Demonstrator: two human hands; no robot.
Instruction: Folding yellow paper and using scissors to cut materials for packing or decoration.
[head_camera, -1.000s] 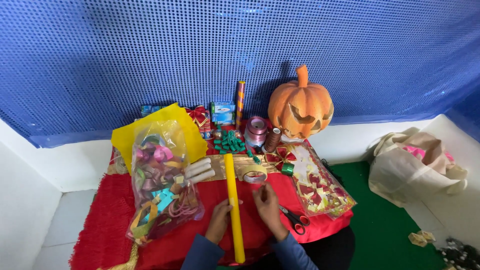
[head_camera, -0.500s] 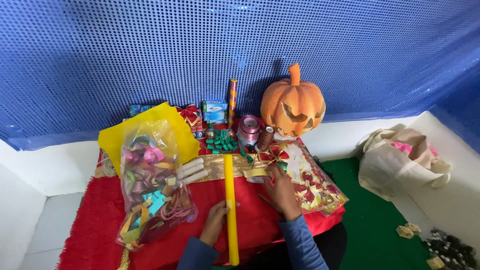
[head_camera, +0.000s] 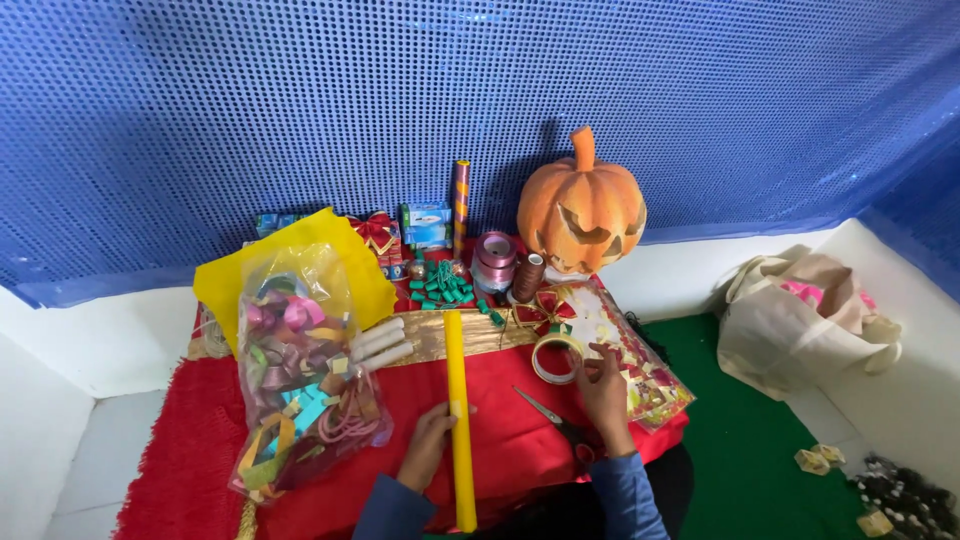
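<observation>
Hands: left (head_camera: 428, 443) gripping yellow roll (head_camera: 459, 415); right (head_camera: 603, 378) raised, pinching tape ring (head_camera: 556, 357).

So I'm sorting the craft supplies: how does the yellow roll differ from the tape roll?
The yellow roll is a long thin tube lying on the red cloth, steadied by the left hand. The tape roll is a short open ring, held tilted up by the right hand. Both are yellowish.

Bright even light, soft shadows, sharp focus, wide-angle edge bending
</observation>
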